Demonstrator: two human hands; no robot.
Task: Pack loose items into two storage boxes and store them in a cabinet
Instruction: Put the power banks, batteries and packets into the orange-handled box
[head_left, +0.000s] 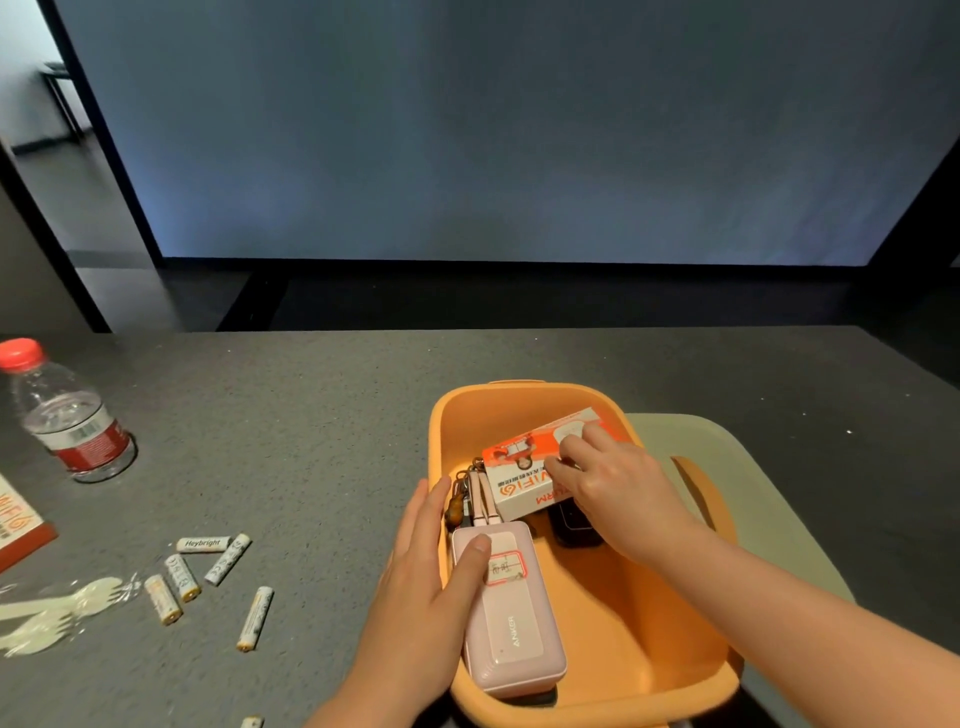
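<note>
Two bare hands work at an orange plastic storage box (524, 405) standing on the dark grey tabletop (311, 415). Left hand (421, 587) lies against the box's left wall, fingers straight and together outside it, thumb resting on a pink rectangular power bank (511, 629) inside. Right hand (618, 493) reaches into the box from the right, fingers curled, gripping a white-and-orange cardboard WiFi carton (530, 467), which sits tilted at the box's far side. Keys with a brown charm (460, 504) lie just left of the carton; a black object (571, 525) lies under the hand, partly hidden. A pale green lid (727, 467) lies right of the box. On the left: five white AA batteries (208, 577), wrapped plastic forks (57, 613), and a red-capped clear water bottle (67, 415).
</note>
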